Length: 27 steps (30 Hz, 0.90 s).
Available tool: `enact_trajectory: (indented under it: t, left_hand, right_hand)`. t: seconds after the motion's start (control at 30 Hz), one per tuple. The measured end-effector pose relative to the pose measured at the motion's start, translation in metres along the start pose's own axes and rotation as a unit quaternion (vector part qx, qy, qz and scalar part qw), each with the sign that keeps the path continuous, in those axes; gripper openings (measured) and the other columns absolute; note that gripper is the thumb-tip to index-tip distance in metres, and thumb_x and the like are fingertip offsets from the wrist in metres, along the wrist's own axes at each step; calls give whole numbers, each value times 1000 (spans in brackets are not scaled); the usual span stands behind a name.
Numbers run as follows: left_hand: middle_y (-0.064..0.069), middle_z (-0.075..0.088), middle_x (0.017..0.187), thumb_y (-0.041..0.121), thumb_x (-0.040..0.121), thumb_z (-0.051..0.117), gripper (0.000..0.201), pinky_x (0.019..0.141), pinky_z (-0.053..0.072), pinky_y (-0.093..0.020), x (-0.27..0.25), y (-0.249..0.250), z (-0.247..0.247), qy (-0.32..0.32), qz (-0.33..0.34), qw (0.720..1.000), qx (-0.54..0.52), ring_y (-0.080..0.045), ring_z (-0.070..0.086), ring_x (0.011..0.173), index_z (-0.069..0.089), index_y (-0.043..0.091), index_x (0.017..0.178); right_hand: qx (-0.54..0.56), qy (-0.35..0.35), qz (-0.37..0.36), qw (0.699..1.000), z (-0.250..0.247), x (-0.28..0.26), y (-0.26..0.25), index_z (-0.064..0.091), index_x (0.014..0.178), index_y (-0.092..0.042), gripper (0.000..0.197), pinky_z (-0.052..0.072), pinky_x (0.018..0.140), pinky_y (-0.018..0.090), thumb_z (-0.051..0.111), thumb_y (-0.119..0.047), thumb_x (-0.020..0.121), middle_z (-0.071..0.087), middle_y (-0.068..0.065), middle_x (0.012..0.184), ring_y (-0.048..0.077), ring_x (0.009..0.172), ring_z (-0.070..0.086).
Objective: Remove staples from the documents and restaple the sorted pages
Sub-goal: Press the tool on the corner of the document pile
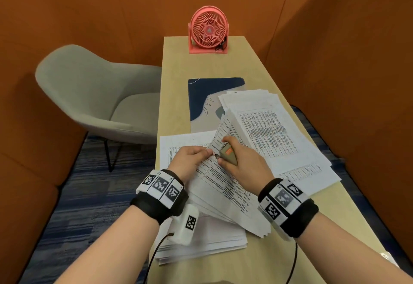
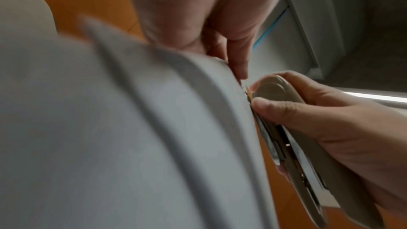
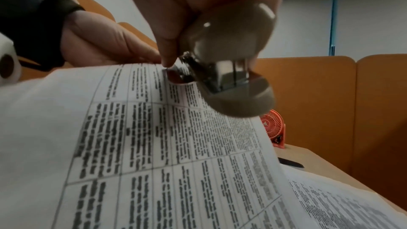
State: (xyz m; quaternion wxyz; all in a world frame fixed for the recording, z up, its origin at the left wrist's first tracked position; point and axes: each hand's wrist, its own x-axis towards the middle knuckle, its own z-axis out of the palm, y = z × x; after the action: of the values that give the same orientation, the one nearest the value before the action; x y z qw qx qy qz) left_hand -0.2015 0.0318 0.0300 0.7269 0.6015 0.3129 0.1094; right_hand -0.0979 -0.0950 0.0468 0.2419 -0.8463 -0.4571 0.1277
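My left hand (image 1: 192, 158) pinches the top corner of a stapled document (image 1: 219, 183), a sheaf of printed table pages lifted off the desk. Right beside those fingers, my right hand (image 1: 241, 163) grips a beige stapler (image 1: 228, 154). In the right wrist view the stapler (image 3: 226, 58) has its metal end pressed against the document (image 3: 154, 145) at that corner, next to my left hand (image 3: 105, 46). The left wrist view shows the stapler (image 2: 286, 111) meeting the edge of the document (image 2: 132, 128) just below my left fingertips (image 2: 240, 65). The staple itself is hidden.
A spread pile of printed pages (image 1: 268, 131) covers the desk's right side, and another pile (image 1: 212, 243) lies under my left wrist. A blue patterned mat (image 1: 210, 96) sits mid-desk (image 1: 201, 64), a pink fan (image 1: 209, 30) at the far end. A grey chair (image 1: 89, 96) stands left.
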Motion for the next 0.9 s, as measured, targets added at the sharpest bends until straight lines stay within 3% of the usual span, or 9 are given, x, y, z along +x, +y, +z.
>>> enact_trajectory:
  t: [0.07, 0.23, 0.37, 0.53, 0.63, 0.73, 0.8, 0.9]
  left_hand:
    - [-9, 72, 75, 11, 90, 56, 16, 66, 57, -25, 1, 1, 0, -4, -4, 1000, -18, -19, 69, 67, 70, 5, 85]
    - [-9, 72, 74, 10, 90, 55, 18, 68, 56, -26, 4, 3, -2, -20, -1, 999, -28, -19, 69, 68, 70, 6, 81]
    - [-11, 72, 78, 10, 90, 55, 20, 79, 55, -34, 5, 3, -3, -36, -4, 999, -17, -23, 68, 74, 72, 8, 79]
    - [-13, 70, 82, 9, 89, 56, 20, 87, 51, -38, 5, 4, -2, -31, 3, 999, 10, -26, 66, 81, 71, 12, 76]
    - [-10, 68, 79, 10, 87, 60, 18, 89, 49, -38, 5, 6, -1, -11, 24, 999, 44, -22, 64, 81, 69, 14, 72]
    - [-8, 69, 74, 9, 84, 64, 21, 88, 50, -38, 5, 6, -2, 0, 2, 999, 32, -23, 64, 77, 71, 15, 65]
    - [-8, 69, 69, 6, 82, 65, 25, 86, 51, -38, 4, 5, -1, 7, -27, 1000, 5, -24, 64, 72, 71, 15, 59]
    - [-8, 68, 62, 1, 82, 63, 19, 71, 54, -30, 3, 5, 1, 17, -55, 998, -39, -20, 64, 61, 68, 8, 65]
  right_hand:
    - [-4, 4, 2, 1000, 0, 3, -2, 35, 131, -32, 45, 36, 69, 27, 51, -46, 92, 61, 0, 108, 21, 96, 57]
    - [5, 25, -3, 1000, 0, 7, -8, 39, 130, -28, 47, 41, 70, 27, 53, -48, 90, 62, 1, 107, 22, 95, 59]
    - [9, 34, -11, 999, -1, 8, -9, 41, 127, -26, 47, 42, 70, 27, 55, -49, 88, 63, 0, 103, 21, 92, 60]
    - [-10, 43, -40, 998, -1, 7, -4, 48, 121, -27, 43, 37, 64, 24, 59, -48, 86, 57, -6, 85, 19, 80, 59]
    - [-35, 44, -58, 997, 1, 7, -2, 50, 121, -27, 41, 35, 65, 24, 59, -48, 86, 62, -2, 90, 19, 82, 58]
    - [-49, 61, -86, 993, 6, 5, 1, 47, 119, -33, 38, 37, 64, 25, 56, -51, 86, 63, 0, 91, 22, 82, 60]
    - [-55, 77, -113, 989, 11, 4, 3, 39, 114, -39, 38, 43, 61, 28, 46, -59, 83, 64, 0, 87, 23, 77, 62]
    - [-69, 110, -146, 981, 16, 2, 7, 39, 113, -36, 39, 46, 51, 29, 42, -58, 81, 63, -1, 77, 22, 63, 62]
